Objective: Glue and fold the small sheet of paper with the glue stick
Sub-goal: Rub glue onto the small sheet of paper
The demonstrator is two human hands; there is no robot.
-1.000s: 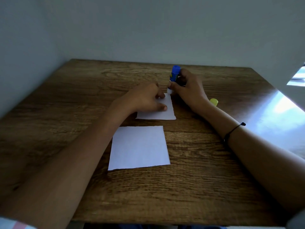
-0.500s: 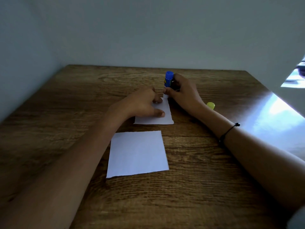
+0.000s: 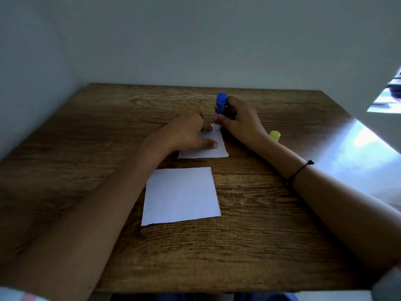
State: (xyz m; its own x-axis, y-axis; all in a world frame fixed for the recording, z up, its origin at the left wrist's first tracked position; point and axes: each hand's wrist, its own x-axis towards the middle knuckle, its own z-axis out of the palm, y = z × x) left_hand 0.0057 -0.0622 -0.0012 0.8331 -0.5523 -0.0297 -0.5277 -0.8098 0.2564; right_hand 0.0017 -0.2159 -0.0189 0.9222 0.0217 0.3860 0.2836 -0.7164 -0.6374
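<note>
On the wooden table point(image 3: 282, 213), take the small sheet of paper point(image 3: 206, 152) as the landmark. Left of it and partly over it lies the left hand point(image 3: 186, 135), fingers spread flat and pressing the sheet down, with the thumb tip resting near its right edge; this hand grips nothing, it only pins. Nearer the person than the small sheet, just apart from it, lies a larger sheet of paper point(image 3: 181, 195), flat and untouched.

At the small sheet's far right corner stands the glue stick point(image 3: 221, 106), blue and roughly upright, with its lower end at or on the paper; the contact itself is hidden by fingers. The right hand point(image 3: 238, 122) has its grip closed around the stick's lower body. To the right of the small sheet, behind the right wrist, a yellow cap point(image 3: 274, 135) rests on the table.

Judging from this, gluing is under way at the corner and folding has not begun. The risks: the left hand covers most of the sheet, so glue may reach only a narrow strip and the fold may not hold. If the pinning loosens, the tacky stick could drag or crumple the light paper. Running off the edge would smear the table, and the sheet could stick there.
</note>
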